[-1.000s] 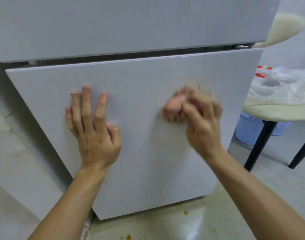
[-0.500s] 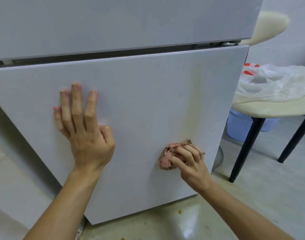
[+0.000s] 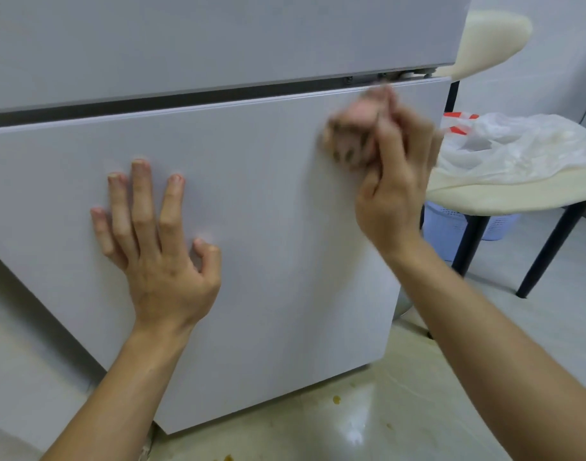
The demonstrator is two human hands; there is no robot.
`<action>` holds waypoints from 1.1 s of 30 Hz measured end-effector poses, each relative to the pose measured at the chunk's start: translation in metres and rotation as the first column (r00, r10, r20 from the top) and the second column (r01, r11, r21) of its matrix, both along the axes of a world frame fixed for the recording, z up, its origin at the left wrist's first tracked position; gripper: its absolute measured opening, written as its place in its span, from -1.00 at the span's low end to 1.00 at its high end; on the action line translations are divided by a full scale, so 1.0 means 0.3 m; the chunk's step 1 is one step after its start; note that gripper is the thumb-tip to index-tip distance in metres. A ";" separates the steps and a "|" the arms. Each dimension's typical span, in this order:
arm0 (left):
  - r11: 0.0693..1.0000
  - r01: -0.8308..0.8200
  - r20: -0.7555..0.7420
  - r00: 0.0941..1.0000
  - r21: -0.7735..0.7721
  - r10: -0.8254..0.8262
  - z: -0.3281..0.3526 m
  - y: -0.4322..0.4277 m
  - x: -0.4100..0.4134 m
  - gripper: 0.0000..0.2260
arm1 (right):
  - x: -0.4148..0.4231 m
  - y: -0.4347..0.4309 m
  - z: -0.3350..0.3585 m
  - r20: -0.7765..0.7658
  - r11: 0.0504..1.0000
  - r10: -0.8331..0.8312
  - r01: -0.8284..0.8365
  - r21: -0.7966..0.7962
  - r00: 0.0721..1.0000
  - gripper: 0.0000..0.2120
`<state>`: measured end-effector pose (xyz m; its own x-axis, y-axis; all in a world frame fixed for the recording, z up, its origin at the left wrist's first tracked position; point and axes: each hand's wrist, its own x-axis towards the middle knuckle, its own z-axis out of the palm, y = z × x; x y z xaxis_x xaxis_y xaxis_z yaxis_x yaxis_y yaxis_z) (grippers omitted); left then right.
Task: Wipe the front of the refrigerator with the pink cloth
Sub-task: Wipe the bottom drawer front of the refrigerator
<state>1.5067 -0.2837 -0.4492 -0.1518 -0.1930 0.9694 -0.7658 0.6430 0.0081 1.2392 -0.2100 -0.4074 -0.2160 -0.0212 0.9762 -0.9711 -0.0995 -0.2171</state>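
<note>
The white refrigerator's lower door (image 3: pixel 258 227) fills most of the view, with the upper door above a dark gap. My right hand (image 3: pixel 394 188) grips the bunched pink cloth (image 3: pixel 354 131) and presses it against the door's upper right corner, just under the gap; both are blurred by motion. My left hand (image 3: pixel 158 241) lies flat on the left half of the door, fingers straight and spread, thumb bent.
A cream-seated chair (image 3: pixel 504 191) with black legs stands close to the fridge's right side, a white plastic bag (image 3: pixel 517 144) on its seat. A pale blue basket (image 3: pixel 451 227) sits under it. The tiled floor (image 3: pixel 351 424) shows small brown spots.
My right hand has swept the cloth from low on the door's right side up to its top right corner. The left hand has stayed flat in place.
</note>
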 end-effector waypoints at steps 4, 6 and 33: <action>1.000 -0.001 -0.005 1.000 0.009 0.001 0.000 -0.002 -0.010 -0.28 | -0.017 0.037 -0.493 -0.233 0.974 0.016 0.037 0.225 0.972 -0.74; 1.000 -0.009 -0.007 1.000 0.005 0.009 -0.001 -0.001 -0.016 -0.28 | -0.041 0.079 -0.628 -0.409 0.935 0.035 0.116 0.337 0.912 -0.59; 0.998 -0.058 -0.075 0.995 0.012 0.058 -0.006 0.014 -0.065 -0.27 | -0.095 0.096 -0.537 -0.147 0.924 -0.019 0.074 0.375 0.989 -0.70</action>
